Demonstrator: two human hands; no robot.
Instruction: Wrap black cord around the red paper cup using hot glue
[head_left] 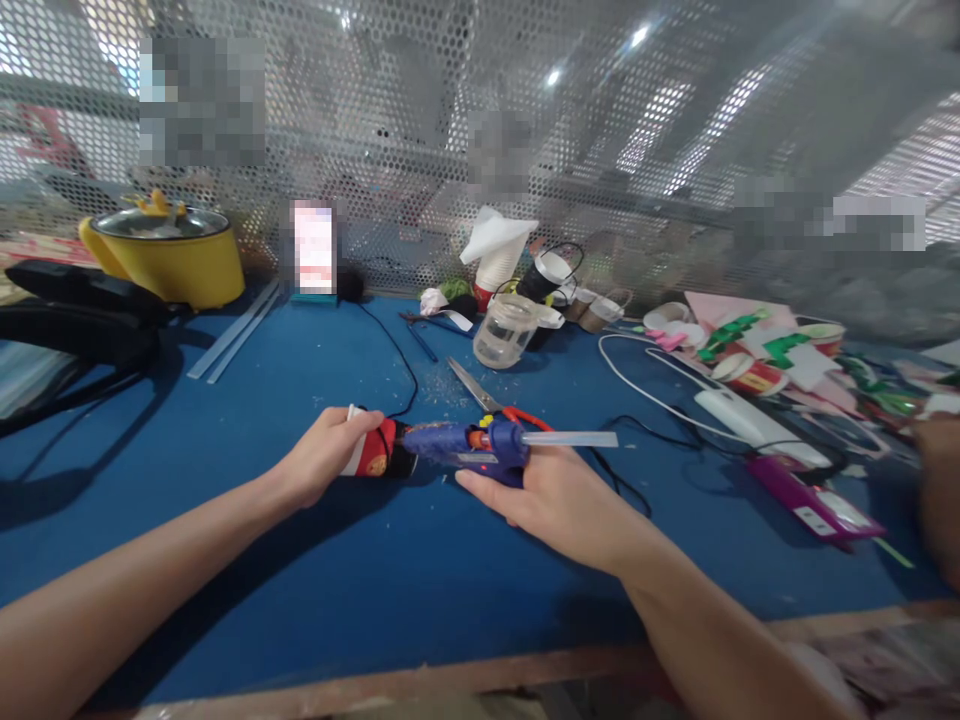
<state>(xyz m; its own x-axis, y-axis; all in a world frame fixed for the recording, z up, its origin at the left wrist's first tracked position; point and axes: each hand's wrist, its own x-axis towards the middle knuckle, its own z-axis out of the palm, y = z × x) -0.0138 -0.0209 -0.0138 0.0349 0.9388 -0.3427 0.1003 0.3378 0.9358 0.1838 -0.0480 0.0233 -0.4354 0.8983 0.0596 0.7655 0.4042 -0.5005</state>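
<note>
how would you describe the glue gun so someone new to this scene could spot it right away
Start at the blue table and go to its middle, where the person's two hands meet. The glue gun lies under the right hand, its nozzle at the red cup in the left hand. It is the only purple tool with a clear stick poking from its back.

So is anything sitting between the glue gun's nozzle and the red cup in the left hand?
Nothing visible. The glue gun in the right hand points its nozzle straight at the red cup held by the left hand. The scissors lie behind the gun.
</note>
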